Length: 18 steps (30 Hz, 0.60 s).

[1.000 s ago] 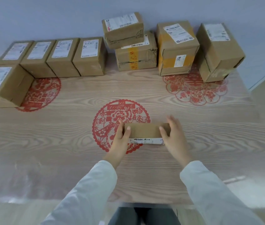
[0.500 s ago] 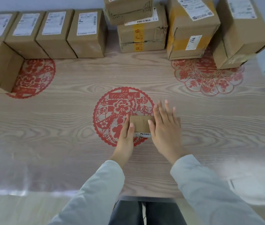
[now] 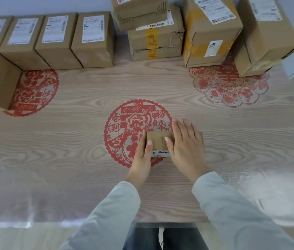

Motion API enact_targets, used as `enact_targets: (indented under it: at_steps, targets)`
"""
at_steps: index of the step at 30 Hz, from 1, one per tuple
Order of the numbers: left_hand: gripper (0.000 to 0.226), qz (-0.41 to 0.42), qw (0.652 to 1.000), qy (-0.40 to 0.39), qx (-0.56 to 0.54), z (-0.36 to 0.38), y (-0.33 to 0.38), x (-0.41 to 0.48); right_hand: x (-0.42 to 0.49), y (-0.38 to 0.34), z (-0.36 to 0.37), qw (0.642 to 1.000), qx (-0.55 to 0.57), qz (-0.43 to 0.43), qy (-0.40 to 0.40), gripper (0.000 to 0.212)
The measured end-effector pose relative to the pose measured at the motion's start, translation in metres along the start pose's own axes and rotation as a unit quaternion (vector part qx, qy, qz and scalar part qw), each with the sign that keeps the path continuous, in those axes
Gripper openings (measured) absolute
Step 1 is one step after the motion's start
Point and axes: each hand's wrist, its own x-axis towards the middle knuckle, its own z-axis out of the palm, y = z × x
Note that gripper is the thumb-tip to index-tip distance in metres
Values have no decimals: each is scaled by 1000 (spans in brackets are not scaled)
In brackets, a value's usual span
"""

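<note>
The small box (image 3: 158,141), lying on the red paper-cut (image 3: 124,121) at the middle of the worktop (image 3: 67,141), is best steadied from both sides so that it is shifted without tipping. Its left end is pinched in the grip of the left hand (image 3: 141,156), thumb on top, while the right hand (image 3: 186,144) is laid flat over it, fingers straight, nothing clasped.

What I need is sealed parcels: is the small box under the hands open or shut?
Shut: the small box shows a flat top, no flap raised; the right hand lies flat on it.
</note>
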Motion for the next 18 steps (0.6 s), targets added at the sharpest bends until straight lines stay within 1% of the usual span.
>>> enact_targets:
  at_steps: [2, 4, 6, 7, 8, 9, 10, 11, 12, 14, 17, 18]
  targets:
    - [57, 3, 1000, -14, 4, -4, -1, -1, -1, 6, -1, 999, 18, -26, -1, 75]
    - [67, 14, 999, -30, 10, -9, -3, -3, -5, 19, -6, 997, 57, -44, 4, 79]
    - [78, 23, 999, -36, 4, -14, -6, -5, -14, 35, -13, 992, 118, -17, 47, 80]
    - [80, 24, 999, -38, -1, -17, -8, -5, -21, 42, -16, 983, 174, 19, 61, 81]
    - [81, 24, 999, -43, 0, -18, -9, -5, -28, 48, -20, 966, 245, 64, 47, 85]
    - [82, 24, 998, -51, 4, -19, -11, -5, -34, 51, -22, 943, 317, 106, 0, 92]
    - [82, 25, 998, -59, 12, -19, -13, -4, -39, 52, -22, 917, 375, 130, -47, 99]
    - [82, 23, 997, -65, 20, -19, -15, -3, -42, 54, -21, 897, 411, 146, -76, 101]
    - [82, 23, 997, -68, 27, -18, -16, -2, -43, 54, -19, 879, 441, 160, -85, 101]
    - [81, 23, 997, -69, 30, -16, -18, -3, -44, 51, -19, 851, 482, 193, -76, 96]
    - [80, 28, 998, -48, 22, -17, -17, -6, -44, 47, -20, 823, 515, 233, -62, 84]
    - [77, 29, 999, -39, 23, -18, -17, -8, -44, 46, -21, 815, 522, 245, -58, 77]
